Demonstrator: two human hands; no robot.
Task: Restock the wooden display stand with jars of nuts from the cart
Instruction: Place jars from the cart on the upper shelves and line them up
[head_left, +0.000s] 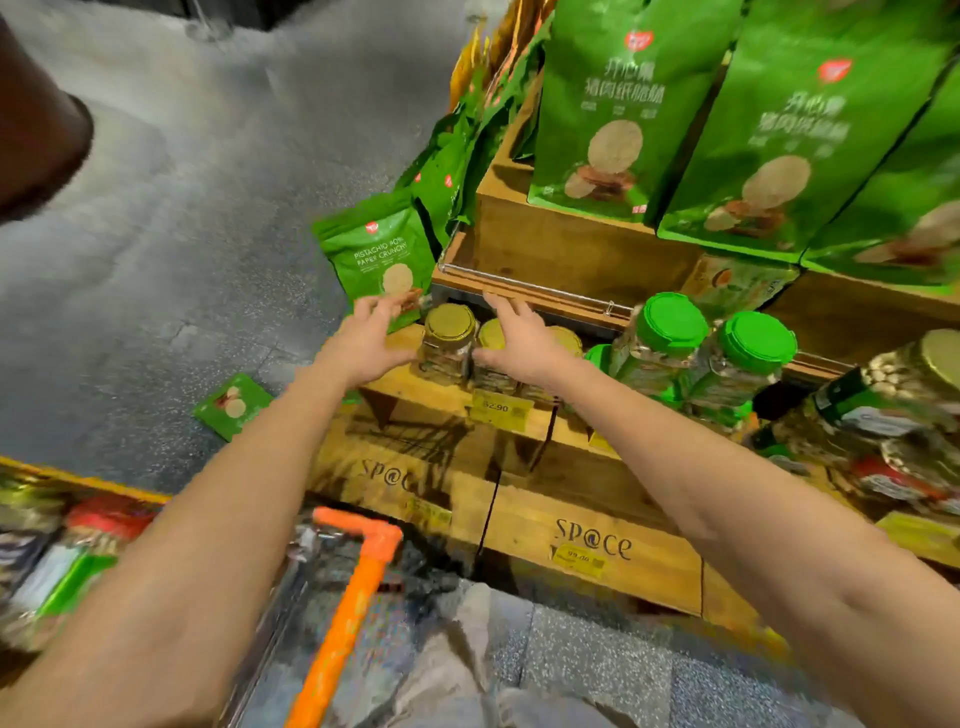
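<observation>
A clear nut jar with a gold lid (450, 332) stands at the left end of the wooden display stand's (592, 514) low shelf, with two more gold-lidded jars (491, 332) close on its right. My left hand (371, 340) is spread just left of the first jar, thumb at its side. My right hand (522, 338) hovers over the second jar with straight fingers, its thumb pointing at the first jar. Neither hand grips anything. The cart (78, 551) with more jars sits at the lower left, its orange handle (358, 566) below my arms.
Green-lidded jars (670, 325) and further gold-lidded jars (930, 364) fill the shelf to the right. Green snack pouches (618, 119) stand on the upper tiers. One pouch (379, 254) leans at the stand's left corner and another (234, 405) lies on the grey floor.
</observation>
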